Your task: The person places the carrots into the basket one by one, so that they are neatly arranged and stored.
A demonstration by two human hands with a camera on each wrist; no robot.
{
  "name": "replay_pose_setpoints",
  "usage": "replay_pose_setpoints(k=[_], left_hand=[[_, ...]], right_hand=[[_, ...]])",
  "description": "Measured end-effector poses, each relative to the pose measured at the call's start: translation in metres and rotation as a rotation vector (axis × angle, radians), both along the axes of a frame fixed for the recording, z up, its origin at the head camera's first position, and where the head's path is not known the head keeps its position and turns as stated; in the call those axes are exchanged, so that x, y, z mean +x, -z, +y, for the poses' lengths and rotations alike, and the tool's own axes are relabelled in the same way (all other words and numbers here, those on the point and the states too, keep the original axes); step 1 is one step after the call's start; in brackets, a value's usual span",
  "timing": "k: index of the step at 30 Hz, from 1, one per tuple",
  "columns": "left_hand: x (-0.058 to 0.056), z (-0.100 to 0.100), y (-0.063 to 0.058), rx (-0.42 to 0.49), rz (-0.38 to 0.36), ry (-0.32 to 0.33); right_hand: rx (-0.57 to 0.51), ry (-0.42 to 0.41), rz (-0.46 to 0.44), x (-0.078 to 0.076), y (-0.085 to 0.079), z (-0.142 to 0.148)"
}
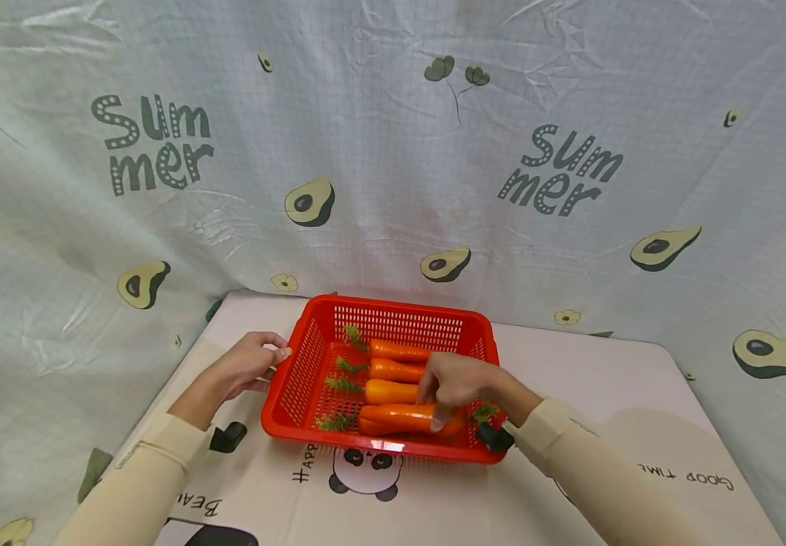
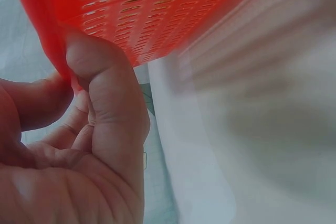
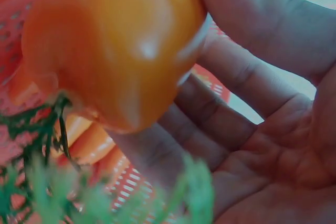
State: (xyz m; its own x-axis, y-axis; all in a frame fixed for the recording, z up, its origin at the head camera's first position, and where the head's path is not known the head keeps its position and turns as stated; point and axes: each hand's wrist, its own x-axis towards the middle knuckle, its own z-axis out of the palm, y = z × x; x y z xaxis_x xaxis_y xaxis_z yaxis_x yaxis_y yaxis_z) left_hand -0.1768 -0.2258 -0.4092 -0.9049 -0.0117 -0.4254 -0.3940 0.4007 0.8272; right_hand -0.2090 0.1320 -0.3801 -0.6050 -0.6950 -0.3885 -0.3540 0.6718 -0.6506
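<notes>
A red plastic basket with slotted walls stands on the table and holds several orange carrots with green leafy tops. My left hand grips the basket's left rim, thumb and finger pinching its edge in the left wrist view. Over the basket's front right part, my right hand holds a carrot between thumb and fingers. That carrot's leafy top points toward my right wrist. Most other leafy tops point left. The fingers partly hide the carrots beneath.
A pale printed cloth covers the table, with a panda picture in front of the basket. Behind it hangs a white curtain with avocado prints. Dark wrist-camera mounts sit at both wrists.
</notes>
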Motion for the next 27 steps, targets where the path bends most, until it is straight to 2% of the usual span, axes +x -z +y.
replay_pose_setpoints(k=[17, 21, 27], left_hand=[[-0.001, 0.0, 0.0, -0.006, -0.011, -0.004], [-0.002, 0.001, 0.0, -0.001, -0.012, -0.002], [-0.003, 0.0, 0.0, 0.004, -0.012, 0.001]], right_hand=[[0.29, -0.132, 0.041, -0.006, 0.024, -0.027], [0.303, -0.152, 0.046, -0.007, 0.029, -0.03], [0.296, -0.204, 0.108, -0.005, 0.03, -0.035]])
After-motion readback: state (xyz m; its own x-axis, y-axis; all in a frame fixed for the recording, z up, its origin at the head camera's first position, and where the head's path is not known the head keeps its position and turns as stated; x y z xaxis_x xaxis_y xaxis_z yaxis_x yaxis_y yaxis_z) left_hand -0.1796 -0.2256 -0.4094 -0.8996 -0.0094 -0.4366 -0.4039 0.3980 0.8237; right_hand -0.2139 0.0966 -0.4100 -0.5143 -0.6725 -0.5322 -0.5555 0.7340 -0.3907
